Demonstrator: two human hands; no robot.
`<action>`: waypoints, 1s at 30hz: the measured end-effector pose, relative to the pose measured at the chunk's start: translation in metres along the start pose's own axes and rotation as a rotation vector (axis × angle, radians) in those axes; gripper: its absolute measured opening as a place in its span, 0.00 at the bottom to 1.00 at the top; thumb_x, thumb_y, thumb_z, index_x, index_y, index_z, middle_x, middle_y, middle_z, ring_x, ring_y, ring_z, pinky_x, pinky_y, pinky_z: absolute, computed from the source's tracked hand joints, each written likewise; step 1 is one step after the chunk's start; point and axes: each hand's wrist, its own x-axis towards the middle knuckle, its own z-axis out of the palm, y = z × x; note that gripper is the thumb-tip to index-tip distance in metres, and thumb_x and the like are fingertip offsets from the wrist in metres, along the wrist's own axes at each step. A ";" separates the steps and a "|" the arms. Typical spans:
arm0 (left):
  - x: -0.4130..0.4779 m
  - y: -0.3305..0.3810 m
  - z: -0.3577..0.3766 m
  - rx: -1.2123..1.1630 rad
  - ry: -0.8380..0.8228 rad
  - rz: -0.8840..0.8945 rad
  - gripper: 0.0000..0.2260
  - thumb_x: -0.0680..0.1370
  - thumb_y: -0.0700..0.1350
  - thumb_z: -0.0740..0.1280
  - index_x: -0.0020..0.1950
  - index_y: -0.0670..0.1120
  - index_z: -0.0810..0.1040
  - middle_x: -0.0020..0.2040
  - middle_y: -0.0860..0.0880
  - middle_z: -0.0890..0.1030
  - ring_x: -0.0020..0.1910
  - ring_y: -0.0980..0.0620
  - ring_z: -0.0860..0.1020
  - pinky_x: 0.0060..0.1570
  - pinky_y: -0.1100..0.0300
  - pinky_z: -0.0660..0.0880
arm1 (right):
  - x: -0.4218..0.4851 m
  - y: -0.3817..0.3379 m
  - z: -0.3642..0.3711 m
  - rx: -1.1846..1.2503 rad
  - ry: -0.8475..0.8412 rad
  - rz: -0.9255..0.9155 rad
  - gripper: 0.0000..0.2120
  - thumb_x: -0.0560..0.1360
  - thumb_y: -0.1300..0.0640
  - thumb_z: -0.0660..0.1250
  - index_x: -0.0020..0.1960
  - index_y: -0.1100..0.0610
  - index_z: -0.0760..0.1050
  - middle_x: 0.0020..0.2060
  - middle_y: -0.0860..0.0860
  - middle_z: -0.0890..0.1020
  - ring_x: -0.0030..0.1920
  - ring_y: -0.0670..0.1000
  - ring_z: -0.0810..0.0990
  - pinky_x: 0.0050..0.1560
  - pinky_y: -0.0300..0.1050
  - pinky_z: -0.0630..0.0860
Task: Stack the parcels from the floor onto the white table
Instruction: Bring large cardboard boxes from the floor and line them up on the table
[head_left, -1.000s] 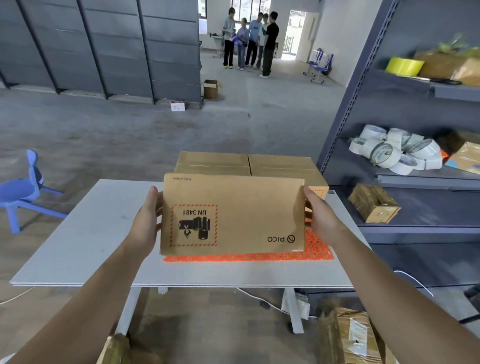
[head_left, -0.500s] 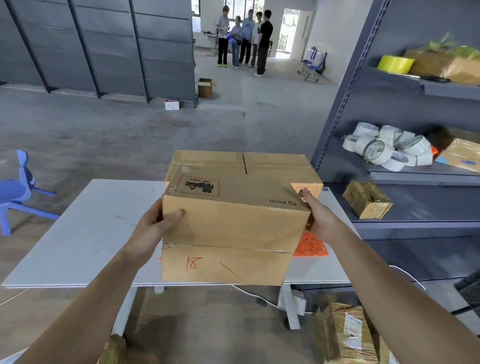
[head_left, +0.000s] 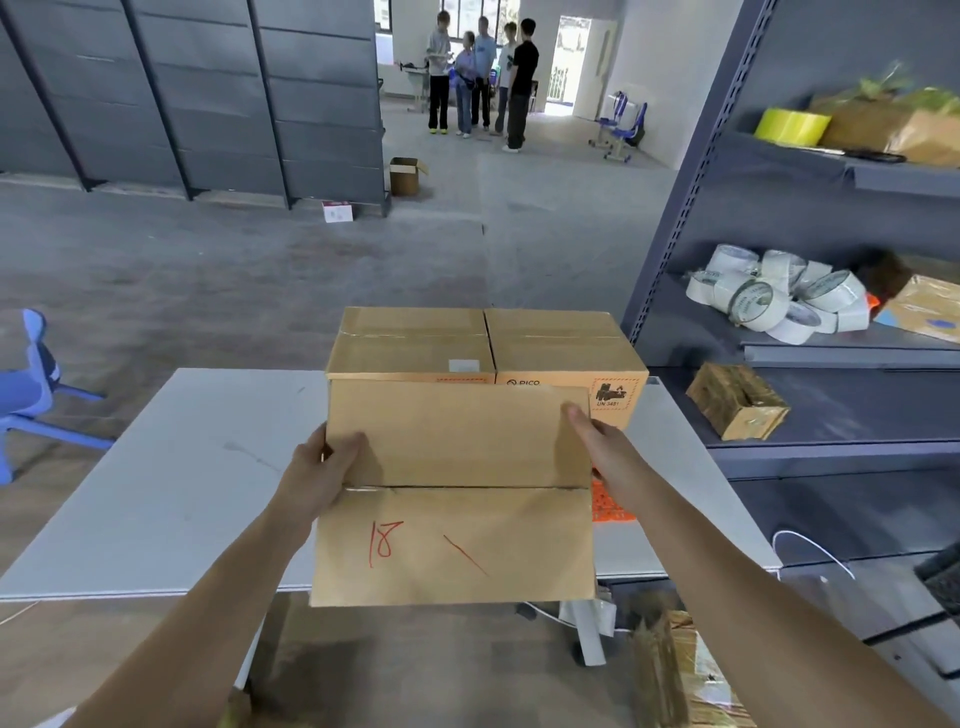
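Observation:
I hold a brown cardboard parcel (head_left: 457, 499) with a red "18" written on its flap, over the front edge of the white table (head_left: 171, 483). My left hand (head_left: 322, 467) grips its left side and my right hand (head_left: 602, 447) its right side. Behind it on the table stand two brown parcels side by side, the left one (head_left: 415, 338) and the right one (head_left: 563, 345) marked PICO. An orange mat (head_left: 610, 506) peeks out under the held parcel at the right. A taped parcel (head_left: 685, 675) lies on the floor at the lower right.
A grey shelf rack (head_left: 831, 405) stands at the right with tape rolls (head_left: 779, 301) and a small wrapped box (head_left: 737, 400). A blue chair (head_left: 31, 384) is at the left. Several people (head_left: 483, 78) stand far back. A white cable (head_left: 810, 545) hangs by the table's right end.
I have tipped the parcel over, so the printed face turned away and the flap side with the red "18" now faces me. My left thumb came onto that face.

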 end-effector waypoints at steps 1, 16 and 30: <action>0.003 0.000 0.001 0.014 -0.032 -0.027 0.17 0.78 0.54 0.65 0.66 0.54 0.72 0.58 0.49 0.77 0.55 0.48 0.77 0.50 0.55 0.74 | 0.005 0.004 0.004 -0.023 0.015 -0.014 0.28 0.76 0.36 0.63 0.68 0.53 0.72 0.62 0.49 0.77 0.62 0.53 0.75 0.66 0.56 0.72; 0.005 -0.064 0.001 0.335 -0.004 -0.187 0.16 0.80 0.45 0.59 0.67 0.43 0.70 0.54 0.46 0.76 0.51 0.45 0.74 0.47 0.55 0.70 | 0.006 0.071 0.035 -0.344 -0.102 0.152 0.19 0.79 0.50 0.66 0.67 0.53 0.68 0.61 0.52 0.73 0.56 0.57 0.76 0.37 0.53 0.83; 0.034 -0.071 -0.011 0.382 0.189 -0.224 0.13 0.79 0.42 0.55 0.62 0.40 0.69 0.42 0.47 0.73 0.38 0.49 0.73 0.34 0.56 0.69 | 0.010 0.055 0.068 -0.445 -0.161 0.118 0.16 0.79 0.49 0.64 0.63 0.54 0.70 0.52 0.52 0.78 0.50 0.54 0.79 0.41 0.46 0.81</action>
